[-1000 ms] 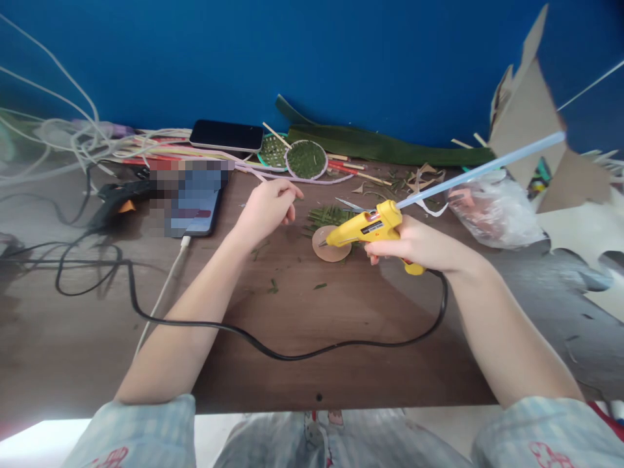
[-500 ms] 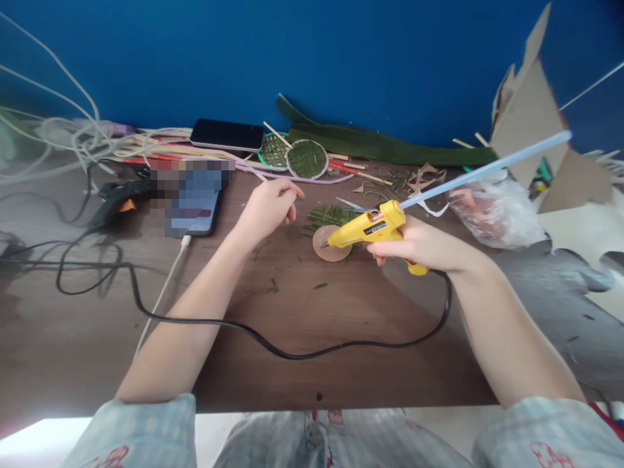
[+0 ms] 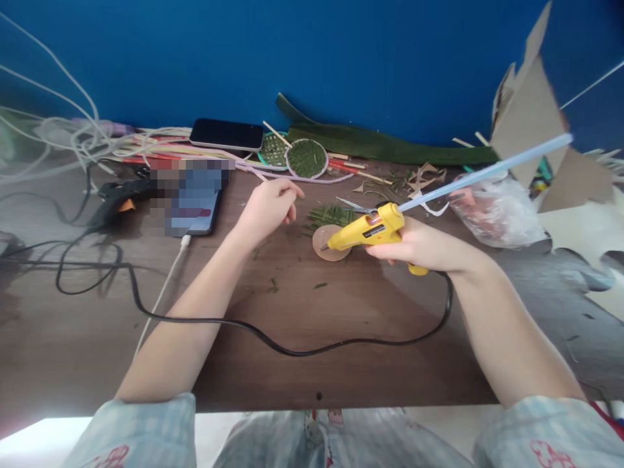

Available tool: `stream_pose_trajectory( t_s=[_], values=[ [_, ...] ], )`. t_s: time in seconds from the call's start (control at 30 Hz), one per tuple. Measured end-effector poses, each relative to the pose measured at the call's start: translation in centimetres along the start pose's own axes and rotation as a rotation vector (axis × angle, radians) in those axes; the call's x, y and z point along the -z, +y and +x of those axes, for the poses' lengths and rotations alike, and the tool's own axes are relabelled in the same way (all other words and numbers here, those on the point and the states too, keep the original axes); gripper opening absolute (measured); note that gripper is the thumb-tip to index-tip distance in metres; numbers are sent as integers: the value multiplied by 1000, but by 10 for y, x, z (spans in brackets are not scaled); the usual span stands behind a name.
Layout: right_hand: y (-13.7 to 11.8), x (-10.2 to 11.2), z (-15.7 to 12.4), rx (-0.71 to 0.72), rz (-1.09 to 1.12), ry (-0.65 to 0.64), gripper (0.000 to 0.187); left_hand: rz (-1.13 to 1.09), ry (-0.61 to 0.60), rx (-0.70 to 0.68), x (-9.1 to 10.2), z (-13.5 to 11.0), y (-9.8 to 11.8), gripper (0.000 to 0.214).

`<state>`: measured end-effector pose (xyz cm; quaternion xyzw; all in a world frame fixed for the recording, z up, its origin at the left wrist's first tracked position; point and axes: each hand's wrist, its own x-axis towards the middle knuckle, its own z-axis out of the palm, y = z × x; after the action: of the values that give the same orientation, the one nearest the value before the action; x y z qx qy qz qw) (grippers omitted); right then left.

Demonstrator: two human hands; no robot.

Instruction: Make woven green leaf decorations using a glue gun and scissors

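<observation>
My right hand point(image 3: 414, 246) is wrapped round the handle of a yellow hot glue gun point(image 3: 368, 229), with a long translucent glue stick point(image 3: 482, 173) jutting from its back. The gun's nozzle points left and down, at the face of a small round brown cardboard disc point(image 3: 333, 252) lying on the table. Just behind the disc is a woven piece of green leaf strips point(image 3: 329, 216), partly hidden. Left of the disc hovers my left hand point(image 3: 273, 207), its fingers loosely curled with nothing visible in them. Scissors point(image 3: 353, 206) lie behind the gun, their handles mostly hidden.
A black cord point(image 3: 292, 353) crosses the table and my left forearm. Two phones, one plugged-in phone point(image 3: 195, 201) and one dark phone point(image 3: 227, 134), lie at left. Behind are round woven pieces point(image 3: 307, 158) and a long leaf point(image 3: 390, 146). Cardboard point(image 3: 529, 117) and a plastic bag point(image 3: 502, 211) are at right.
The glue gun's nozzle has shifted very slightly left over the disc, and the fingers of my right hand have moved a little at its handle. My left hand stays where it was.
</observation>
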<state>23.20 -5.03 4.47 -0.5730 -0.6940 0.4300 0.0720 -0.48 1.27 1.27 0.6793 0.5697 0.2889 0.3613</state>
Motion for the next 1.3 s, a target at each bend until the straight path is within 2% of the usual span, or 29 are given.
stream_pose_trajectory(
  t_s=[0.67,0.83,0.93,1.07,1.3],
  values=[
    [8,5,1,59,-106,25,20,19,2,-2,-1,1,-1,23],
    [8,9,-3,-16,-103,6,18,13,1,-14,-1,1,-2,22],
    [7,12,-6,-63,-111,-2,12,18,-7,-12,-1,1,-2,22],
    [7,14,-6,-43,-122,-30,8,21,-8,-10,-1,1,-3,23],
    [16,14,-4,-53,-83,14,26,11,-14,0,-1,2,-5,22]
  ],
)
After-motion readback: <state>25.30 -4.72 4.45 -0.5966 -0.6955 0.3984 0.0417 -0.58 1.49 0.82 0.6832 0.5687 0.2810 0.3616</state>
